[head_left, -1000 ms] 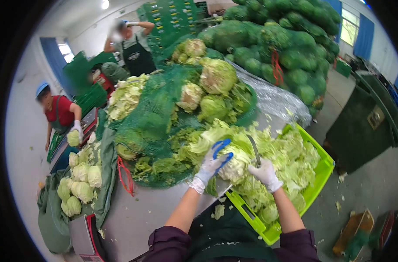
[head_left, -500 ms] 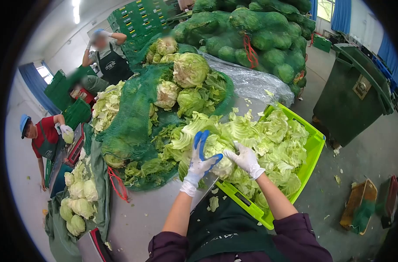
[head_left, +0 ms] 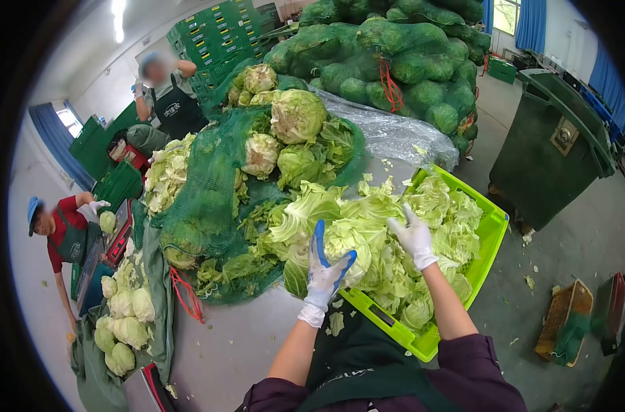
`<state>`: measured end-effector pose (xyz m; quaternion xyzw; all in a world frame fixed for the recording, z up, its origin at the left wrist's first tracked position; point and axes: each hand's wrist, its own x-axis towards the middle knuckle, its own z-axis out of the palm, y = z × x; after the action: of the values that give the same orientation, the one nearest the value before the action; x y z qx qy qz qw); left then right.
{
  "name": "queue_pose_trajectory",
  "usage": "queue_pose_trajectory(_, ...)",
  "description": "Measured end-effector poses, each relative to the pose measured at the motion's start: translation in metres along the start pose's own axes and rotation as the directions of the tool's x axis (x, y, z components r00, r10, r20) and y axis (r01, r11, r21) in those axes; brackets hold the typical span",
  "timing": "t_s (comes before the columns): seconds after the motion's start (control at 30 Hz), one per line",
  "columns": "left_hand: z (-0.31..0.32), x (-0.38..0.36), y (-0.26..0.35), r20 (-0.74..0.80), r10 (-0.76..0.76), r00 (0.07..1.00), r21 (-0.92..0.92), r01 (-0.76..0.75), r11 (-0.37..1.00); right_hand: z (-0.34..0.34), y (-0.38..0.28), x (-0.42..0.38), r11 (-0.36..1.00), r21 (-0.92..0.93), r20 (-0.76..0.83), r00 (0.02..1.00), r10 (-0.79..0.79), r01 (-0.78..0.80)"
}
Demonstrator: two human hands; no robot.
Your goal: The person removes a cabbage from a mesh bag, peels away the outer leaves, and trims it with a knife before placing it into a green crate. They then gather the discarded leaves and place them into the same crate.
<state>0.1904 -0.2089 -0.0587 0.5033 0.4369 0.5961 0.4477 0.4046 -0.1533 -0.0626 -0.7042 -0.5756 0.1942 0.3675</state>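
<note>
A pale green cabbage head (head_left: 349,248) with loose outer leaves sits at the left end of the bright green crate (head_left: 489,253). My left hand (head_left: 326,276), in a white glove with blue on the fingers, is against its lower left side, thumb and fingers spread wide. To the right of the head, my right hand (head_left: 415,239), also gloved, is over the loose cabbage leaves (head_left: 444,226) heaped in the crate. Its fingers are apart and nothing shows in them. Large peeled leaves (head_left: 302,216) lie behind and left of the head.
Green net sacking (head_left: 213,178) with untrimmed cabbages (head_left: 298,115) covers the table to the left. Trimmed heads (head_left: 130,328) lie farther left. Full net sacks (head_left: 408,62) are stacked behind, and a dark bin (head_left: 552,147) stands at right. Two co-workers (head_left: 68,230) are at the left.
My right hand has moved off the cabbage head, to the right and up over the leaves. My left hand has shifted slightly right and down, staying by the head.
</note>
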Motion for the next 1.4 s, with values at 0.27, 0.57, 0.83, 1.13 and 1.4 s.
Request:
queue_pose_trajectory(0.27, 0.008, -0.006, 0.003, 0.107, 0.173, 0.979, 0.406, -0.202, 0.891, -0.001, -0.053, -0.026, 0.954, 0.205, 0.366, 0.888, -0.280, 0.217)
queue_pose_trajectory(0.57, 0.005, -0.004, 0.011, 0.182, 0.125, 0.975, 0.378, -0.186, 0.907, 0.012, 0.008, 0.004, 0.894, 0.380, 0.384, 0.920, 0.081, -0.238)
queue_pose_trajectory(0.83, -0.015, -0.030, 0.037, 0.003, -0.086, 0.996, -0.194, 0.085, 0.977, -0.011, 0.010, -0.012, 0.999, 0.012, 0.203, 0.978, 0.039, -0.042)
queue_pose_trajectory(1.13, -0.014, -0.034, 0.033, -0.053, -0.124, 0.991, -0.179, 0.112, 0.977, 0.011, -0.054, -0.047, 0.994, 0.078, 0.461, 0.882, -0.099, 0.070)
queue_pose_trajectory(1.4, -0.059, 0.001, 0.027, 0.214, -0.137, 0.967, -0.048, 0.150, 0.987, -0.002, 0.040, 0.014, 0.974, -0.182, -0.121, 0.980, -0.157, 0.134)
